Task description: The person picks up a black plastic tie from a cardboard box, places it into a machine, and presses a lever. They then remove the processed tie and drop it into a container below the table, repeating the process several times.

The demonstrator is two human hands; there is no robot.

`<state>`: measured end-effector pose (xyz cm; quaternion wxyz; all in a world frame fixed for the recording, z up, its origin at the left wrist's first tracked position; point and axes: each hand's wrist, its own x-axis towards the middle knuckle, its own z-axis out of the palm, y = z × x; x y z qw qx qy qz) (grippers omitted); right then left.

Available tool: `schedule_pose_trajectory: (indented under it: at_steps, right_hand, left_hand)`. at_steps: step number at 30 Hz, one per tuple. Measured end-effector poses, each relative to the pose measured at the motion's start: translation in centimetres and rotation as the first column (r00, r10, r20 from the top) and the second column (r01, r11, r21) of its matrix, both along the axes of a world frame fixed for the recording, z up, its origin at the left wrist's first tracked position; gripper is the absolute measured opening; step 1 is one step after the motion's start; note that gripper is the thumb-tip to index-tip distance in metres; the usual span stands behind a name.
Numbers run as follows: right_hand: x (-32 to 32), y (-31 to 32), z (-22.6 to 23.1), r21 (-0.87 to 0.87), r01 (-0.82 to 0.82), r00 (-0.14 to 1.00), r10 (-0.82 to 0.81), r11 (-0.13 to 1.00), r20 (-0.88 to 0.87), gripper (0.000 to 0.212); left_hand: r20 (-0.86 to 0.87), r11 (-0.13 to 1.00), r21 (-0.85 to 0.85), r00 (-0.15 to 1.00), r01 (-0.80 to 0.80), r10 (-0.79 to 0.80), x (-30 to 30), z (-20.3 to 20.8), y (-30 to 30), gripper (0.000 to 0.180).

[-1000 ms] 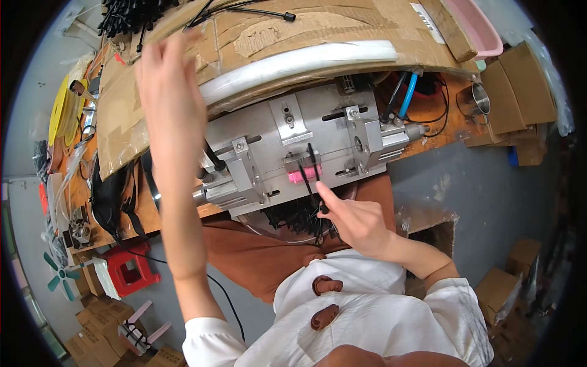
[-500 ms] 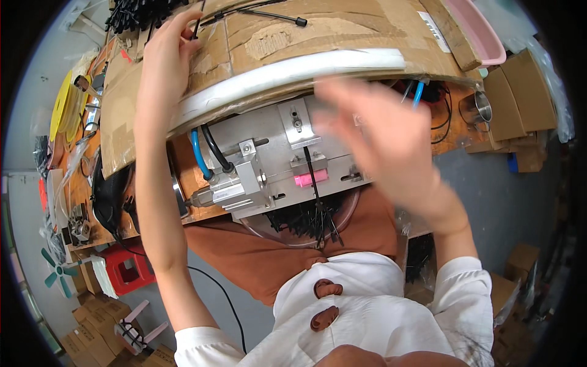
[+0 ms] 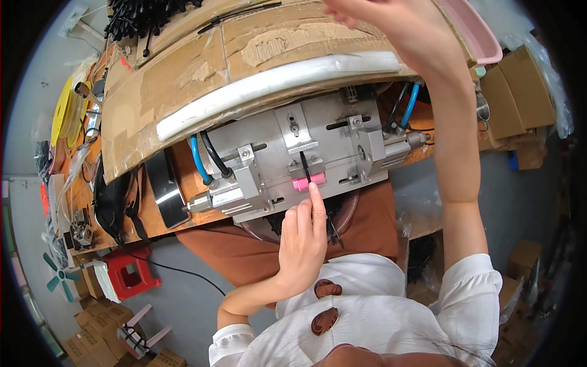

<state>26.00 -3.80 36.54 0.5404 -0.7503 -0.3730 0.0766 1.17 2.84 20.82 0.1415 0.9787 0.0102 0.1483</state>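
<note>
My left hand (image 3: 301,241) is at the front of the metal fixture (image 3: 330,134), its index finger stretched along a thin black rod (image 3: 305,164) and the other fingers curled. The thumb is hidden. Under the metal block, the rod crosses a pink cylindrical piece (image 3: 300,184) and runs beneath my hand. My right hand (image 3: 391,18) reaches over the cardboard (image 3: 257,49) at the far side, partly cut off by the upper edge. Its visible fingers are bent, and whatever lies in them cannot be seen.
Cylinders with blue and black hoses flank the fixture. A white padded strip (image 3: 275,84) edges the cardboard. Black rods with caps (image 3: 140,18) are heaped far left. A basin of black parts (image 3: 275,225) rests at my lap. A pink tub (image 3: 477,30) stands far right.
My left hand has come down from the far left of the cardboard to the rod in the fixture. My right hand has swung from beside the fixture to the far edge.
</note>
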Motion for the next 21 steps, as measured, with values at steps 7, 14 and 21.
schedule_pose_trajectory:
  at_steps: [7, 14, 21]
  right_hand:
    - [-6.2, -5.1, -3.4, 0.244, 0.158, 0.983, -0.175, 0.957, 0.049, 0.014]
    - [-14.3, -7.7, -12.8, 0.055, 0.085, 0.869, -0.101, 0.995, 0.484, 0.060]
    - [-17.5, -4.9, -16.6, -0.130, 0.039, 0.917, 0.016, 0.991, 0.398, 0.061]
  left_hand:
    - [-0.033, 0.999, 0.034, 0.999, -0.031, 0.032, 0.5, -0.4, -0.2, 0.064]
    - [0.057, 0.997, 0.004, 0.995, 0.077, -0.077, 3.2, 5.1, 3.8, 0.065]
    - [0.449, 0.966, 0.243, 0.893, -0.088, -0.032, 20.0, 9.0, 17.2, 0.023]
